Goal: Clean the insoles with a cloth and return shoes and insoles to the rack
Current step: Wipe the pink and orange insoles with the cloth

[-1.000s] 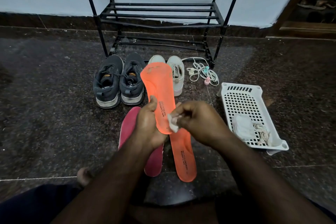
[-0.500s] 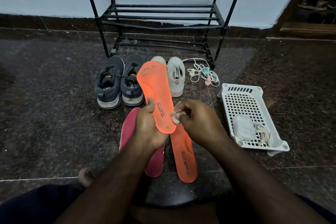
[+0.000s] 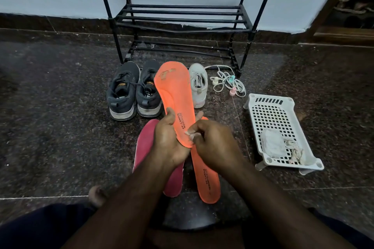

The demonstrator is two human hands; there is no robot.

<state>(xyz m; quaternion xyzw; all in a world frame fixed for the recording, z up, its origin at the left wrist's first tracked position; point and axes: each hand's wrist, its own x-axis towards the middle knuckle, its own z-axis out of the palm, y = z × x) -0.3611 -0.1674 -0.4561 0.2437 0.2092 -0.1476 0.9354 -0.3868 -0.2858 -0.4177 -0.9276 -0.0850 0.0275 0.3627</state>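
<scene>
On the dark stone floor before the rack (image 3: 182, 16), a person wipes an orange insole (image 3: 175, 95) held upright.

Risk first: the left hand (image 3: 168, 139) grips the insole only at its heel end, thumb across the printed face, so the long free toe could bend or slip under a firm wipe, by my judgement. The right hand (image 3: 214, 143) meets it at the heel edge, fingers curled tight around a small cloth (image 3: 189, 134), mostly hidden. Both forearms reach forward and converge. A second orange insole (image 3: 208, 182) and a pink insole (image 3: 144, 147) lie below; dark shoes (image 3: 133, 93) and a white shoe (image 3: 199, 85) wait near the rack.
</scene>
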